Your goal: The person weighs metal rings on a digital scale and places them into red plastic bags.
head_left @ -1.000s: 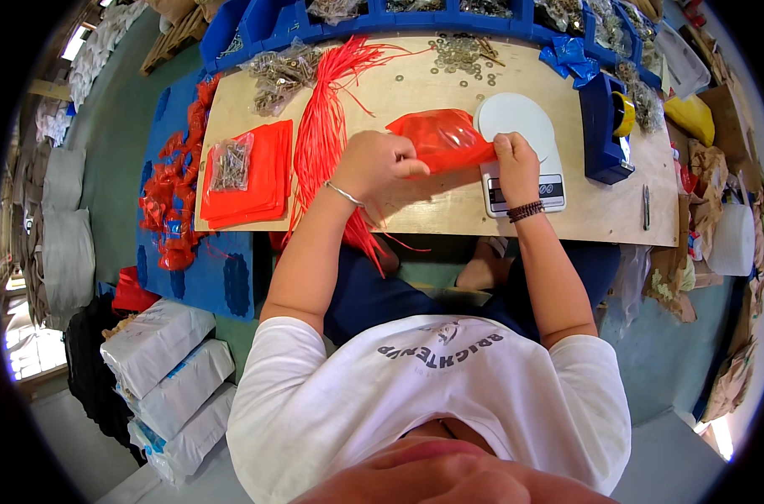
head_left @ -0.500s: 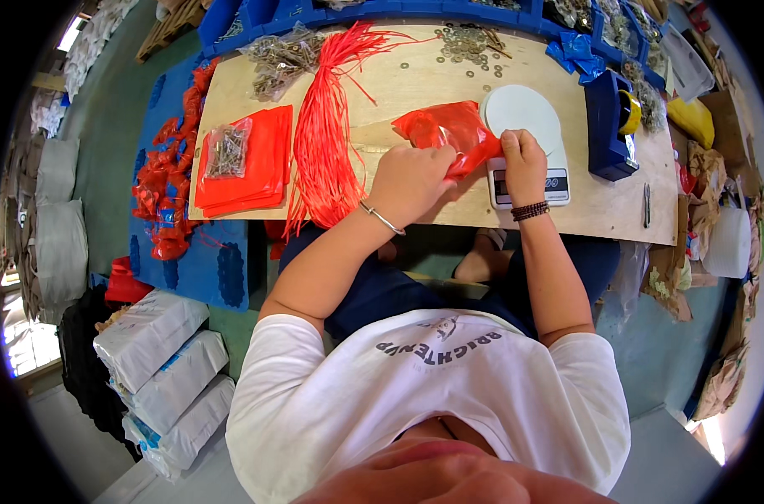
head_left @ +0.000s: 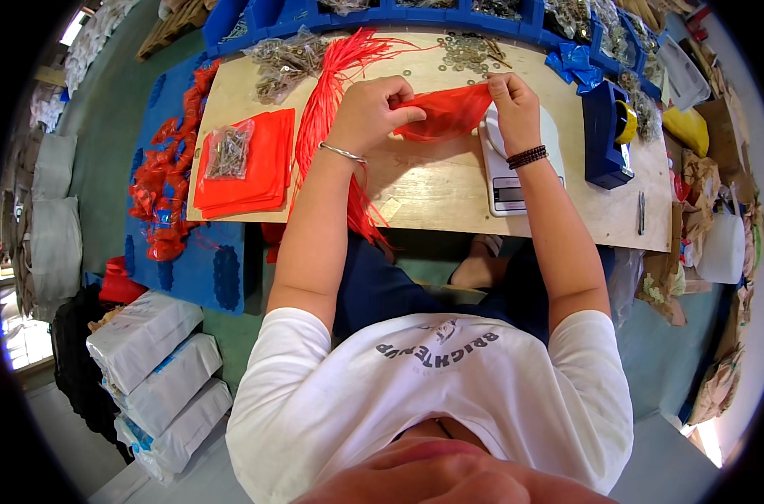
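Spanning: red bag (head_left: 446, 113) | left hand (head_left: 374, 111) pinches left end | right hand (head_left: 516, 112) pinches right corner

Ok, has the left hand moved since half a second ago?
Yes: judged against the white scale, the left hand has shifted leftward and toward the picture's top.

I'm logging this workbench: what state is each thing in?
Red bag: held up, stretched out
Left hand: closed on its left end
Right hand: closed on its right end
Red plastic stack: lying flat
Clear packet: filled, atop that stack
Red strands: gathered in a bundle
Washers: loose, scattered
Scale: partly hidden; whether on, unclear
Tape dispenser: loaded
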